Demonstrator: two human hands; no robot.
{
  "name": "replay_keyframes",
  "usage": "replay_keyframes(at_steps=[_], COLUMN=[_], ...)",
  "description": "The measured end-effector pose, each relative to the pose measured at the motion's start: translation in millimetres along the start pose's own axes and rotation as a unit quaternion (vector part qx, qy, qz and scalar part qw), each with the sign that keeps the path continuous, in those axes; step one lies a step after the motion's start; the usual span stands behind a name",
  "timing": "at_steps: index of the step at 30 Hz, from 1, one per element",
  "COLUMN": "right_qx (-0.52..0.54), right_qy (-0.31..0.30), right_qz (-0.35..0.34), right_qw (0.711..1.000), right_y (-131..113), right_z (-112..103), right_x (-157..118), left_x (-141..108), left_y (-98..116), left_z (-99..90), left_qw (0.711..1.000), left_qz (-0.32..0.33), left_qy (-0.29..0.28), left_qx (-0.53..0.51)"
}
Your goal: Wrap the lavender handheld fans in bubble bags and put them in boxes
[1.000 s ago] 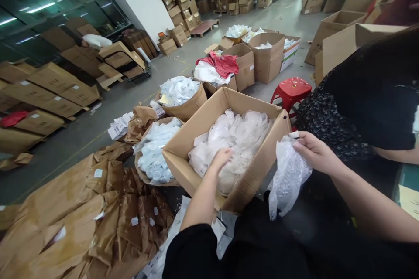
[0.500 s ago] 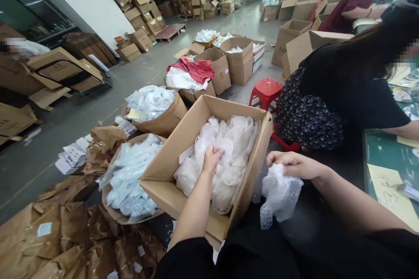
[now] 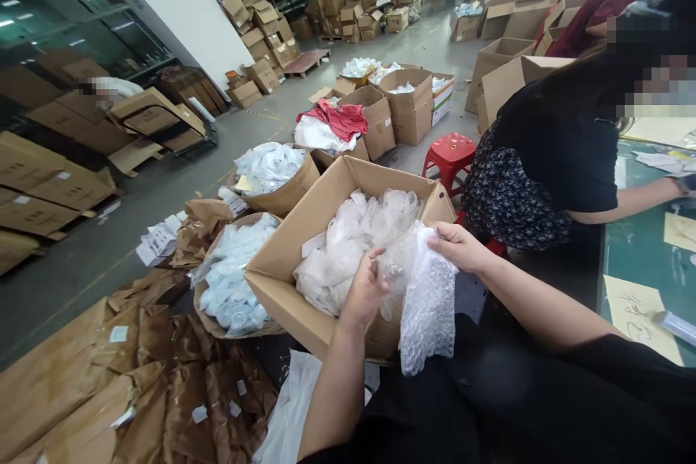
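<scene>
An open cardboard box point(image 3: 283, 261) sits in front of me, filled with clear bubble-wrap bags point(image 3: 348, 246). My right hand point(image 3: 460, 245) grips the top of one bubble-wrap bag point(image 3: 427, 304) that hangs down over the box's near corner. My left hand point(image 3: 365, 290) is inside the box at the near side, its fingers closed on the edge of a bubble-wrap piece next to the hanging bag. Both forearms are bare and come out of black sleeves.
A person in black point(image 3: 549, 159) works at a green table point(image 3: 636, 254) on my right. A red stool point(image 3: 450, 154) stands behind the box. Paper sacks of white packets point(image 3: 233, 283) and torn brown paper point(image 3: 109, 370) lie to the left. Stacked cartons point(image 3: 54, 188) line the floor.
My right hand has brought the bubble-wrap bag left, up to the box's corner. My left hand has drawn back to the near side, gripping bubble wrap. The view has shifted slightly.
</scene>
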State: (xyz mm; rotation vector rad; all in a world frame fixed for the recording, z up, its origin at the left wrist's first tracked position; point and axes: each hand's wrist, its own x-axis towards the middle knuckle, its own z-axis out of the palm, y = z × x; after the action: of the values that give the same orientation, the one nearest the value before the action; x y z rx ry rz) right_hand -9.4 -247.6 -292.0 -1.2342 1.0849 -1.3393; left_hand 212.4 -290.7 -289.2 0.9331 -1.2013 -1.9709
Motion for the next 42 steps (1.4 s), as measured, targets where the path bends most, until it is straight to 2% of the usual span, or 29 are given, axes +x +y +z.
replay_keyframes(at_steps=[2,3,5,7,8,9,10,12,14,16,17,19,20,22,23,24,25,26,27,28,29,31,33,36,39,40,42], right_qx=[0.005,0.013,0.068,0.143,0.171,0.183,0.182,0.162,0.139,0.111,0.095,0.075,0.079,0.113,0.133,0.151,0.163,0.169,0.169,0.166,0.160,0.149,0.155,0.185,0.167,0.136,0.044], right_qy=[-0.020,-0.030,-0.017,0.019,0.028,0.021,0.001,-0.025,0.010,0.080,0.105,0.117,0.114,0.109,0.107,0.102,0.092,0.079,0.062,0.043,0.027,0.007,-0.007,-0.061,-0.145,-0.170,-0.215], right_qz=[-0.022,-0.033,-0.026,0.012,0.030,0.040,0.043,0.042,0.047,0.051,0.050,0.054,0.063,0.088,0.100,0.111,0.121,0.132,0.144,0.158,0.171,0.192,0.209,0.262,0.283,0.262,0.177], right_qw=[1.000,0.999,0.997,0.989,0.984,0.982,0.982,0.986,0.989,0.989,0.989,0.989,0.988,0.984,0.980,0.977,0.975,0.974,0.973,0.973,0.972,0.970,0.966,0.945,0.933,0.940,0.960], right_y=[-1.2,-2.8,-5.2,-4.6,-2.9,-0.6,2.3,8.7,14.7,19.3,20.8,22.0,21.9,21.2,21.1,21.6,22.7,24.6,27.1,30.1,33.4,40.5,48.1,60.8,71.3,72.8,71.0], right_z=[-0.7,-2.3,-7.5,-12.3,-13.1,-12.4,-10.4,-4.0,1.5,4.1,4.8,6.6,8.0,11.0,12.2,12.9,13.3,13.8,14.6,16.0,18.2,24.4,30.5,34.0,32.3,32.0,33.5], right_x=[-7.6,-11.4,-18.9,-25.1,-27.2,-28.5,-28.7,-26.0,-19.7,-11.5,-7.2,1.0,4.7,11.5,14.7,17.6,20.2,22.7,25.0,27.2,29.4,33.9,38.6,45.1,52.3,55.3,62.0], left_x=[-10.9,-14.5,-18.8,-22.1,-24.2,-26.6,-29.3,-35.2,-40.4,-43.1,-42.5,-35.3,-27.8,-4.5,10.9,28.2,46.4,64.6,82.0,97.7,111.3,131.4,143.8,155.8,164.7,166.0,164.1], left_y=[-7.6,-11.2,-16.5,-18.4,-18.0,-16.7,-14.5,-8.2,-0.7,5.3,7.0,7.7,7.2,7.0,8.1,10.2,13.2,16.5,19.7,22.1,23.0,19.5,9.9,-3.8,-0.6,5.1,21.4], left_z=[9.5,12.6,15.2,16.0,17.4,20.3,24.6,35.5,43.5,42.0,36.7,17.1,3.1,-32.3,-53.4,-76.5,-101.1,-126.5,-152.1,-177.0,-200.3,-239.3,-264.9,-278.2,-269.3,-262.6,-243.0], left_qw=[0.999,0.998,0.992,0.976,0.968,0.964,0.965,0.974,0.975,0.973,0.975,0.972,0.961,0.912,0.892,0.878,0.868,0.860,0.845,0.828,0.812,0.787,0.769,0.767,0.785,0.794,0.814], left_qz=[0.005,0.001,0.008,0.047,0.071,0.089,0.095,0.082,0.068,0.044,0.019,-0.056,-0.105,-0.230,-0.290,-0.337,-0.362,-0.339,-0.305,-0.272,-0.247,-0.221,-0.193,-0.120,-0.027,-0.004,0.043], left_qy=[0.000,0.023,0.110,0.202,0.230,0.234,0.215,0.131,0.053,-0.002,-0.034,-0.129,-0.189,-0.286,-0.272,-0.210,-0.106,0.051,0.153,0.231,0.285,0.348,0.391,0.403,0.359,0.335,0.275], left_qx=[0.041,0.057,0.064,0.060,0.069,0.088,0.113,0.166,0.207,0.226,0.221,0.189,0.173,0.181,0.218,0.269,0.325,0.379,0.412,0.432,0.445,0.459,0.467,0.484,0.504,0.507,0.510])
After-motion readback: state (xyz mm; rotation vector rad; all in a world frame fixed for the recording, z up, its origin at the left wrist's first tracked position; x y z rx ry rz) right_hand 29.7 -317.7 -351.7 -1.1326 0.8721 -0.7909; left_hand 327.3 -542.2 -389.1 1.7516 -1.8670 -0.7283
